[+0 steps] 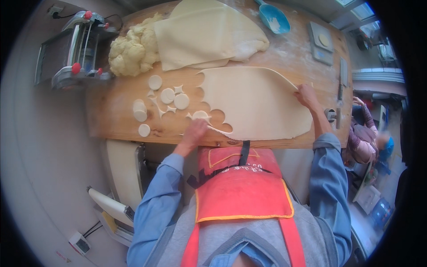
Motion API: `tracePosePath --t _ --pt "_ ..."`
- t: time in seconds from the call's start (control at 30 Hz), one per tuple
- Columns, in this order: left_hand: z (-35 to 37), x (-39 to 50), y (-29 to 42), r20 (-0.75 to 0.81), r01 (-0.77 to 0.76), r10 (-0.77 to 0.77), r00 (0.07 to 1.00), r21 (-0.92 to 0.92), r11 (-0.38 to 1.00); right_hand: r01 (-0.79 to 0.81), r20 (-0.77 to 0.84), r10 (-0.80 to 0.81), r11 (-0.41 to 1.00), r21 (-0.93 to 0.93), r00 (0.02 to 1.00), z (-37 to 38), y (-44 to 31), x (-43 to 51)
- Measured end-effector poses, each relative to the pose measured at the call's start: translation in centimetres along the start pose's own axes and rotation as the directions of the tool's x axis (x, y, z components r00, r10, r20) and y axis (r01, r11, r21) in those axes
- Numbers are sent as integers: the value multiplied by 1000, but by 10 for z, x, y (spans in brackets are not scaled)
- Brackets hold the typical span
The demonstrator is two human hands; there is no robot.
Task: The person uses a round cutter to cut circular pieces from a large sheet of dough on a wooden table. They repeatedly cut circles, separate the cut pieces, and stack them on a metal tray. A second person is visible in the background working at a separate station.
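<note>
A flat dough sheet (257, 103) lies on the wooden table (110, 110) before me, its left edge scalloped by round cut-outs. My right hand (306, 95) grips the sheet's right edge, which is slightly raised there. At the lower left corner, my left hand (196, 131) has its fingers closed on a thin strip of the sheet's edge; the fingertips are partly hidden. A dough disc (200, 115) lies just beyond that hand. Further left are several more discs, such as one loose disc (181, 101), and pointed dough scraps (171, 109).
Behind lie a folded dough sheet (206, 40), a rough dough lump (135, 50) and a blue scoop (275, 18). At right are a scale (322, 55) bearing a disc, a knife (343, 73) and a metal round cutter (329, 115). A red-knobbed machine (75, 50) stands left; a person (363, 137) is at right.
</note>
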State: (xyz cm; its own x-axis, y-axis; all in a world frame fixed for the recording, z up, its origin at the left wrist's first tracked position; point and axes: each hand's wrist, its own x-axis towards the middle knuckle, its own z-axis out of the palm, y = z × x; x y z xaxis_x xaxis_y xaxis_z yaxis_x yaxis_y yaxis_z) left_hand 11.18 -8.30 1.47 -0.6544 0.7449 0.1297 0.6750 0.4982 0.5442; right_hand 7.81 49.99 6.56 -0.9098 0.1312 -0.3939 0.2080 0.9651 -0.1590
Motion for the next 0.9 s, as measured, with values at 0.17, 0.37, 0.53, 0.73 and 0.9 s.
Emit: tracePosePath --t 0.17,0.37,0.53,0.73,0.9 --pt "-57 -21 -74 -184 336 -291 939 308 890 -25 -12 24 997 -74 1000 -6 -10 -11" --pt "-105 -3 -113 -260 685 -634 729 245 687 -116 -45 111 985 -124 993 -9 -14 -19" --pt "-75 108 -80 -274 366 -315 909 160 917 -41 57 58 965 -260 997 -10 -18 -26" --pt "-20 230 -38 -64 -8 9 998 20 1000 294 28 -295 930 -220 955 -31 -54 -126" --pt "-26 260 -49 243 155 -143 960 -34 987 243 -13 -243 969 -47 970 -81 -34 -182"
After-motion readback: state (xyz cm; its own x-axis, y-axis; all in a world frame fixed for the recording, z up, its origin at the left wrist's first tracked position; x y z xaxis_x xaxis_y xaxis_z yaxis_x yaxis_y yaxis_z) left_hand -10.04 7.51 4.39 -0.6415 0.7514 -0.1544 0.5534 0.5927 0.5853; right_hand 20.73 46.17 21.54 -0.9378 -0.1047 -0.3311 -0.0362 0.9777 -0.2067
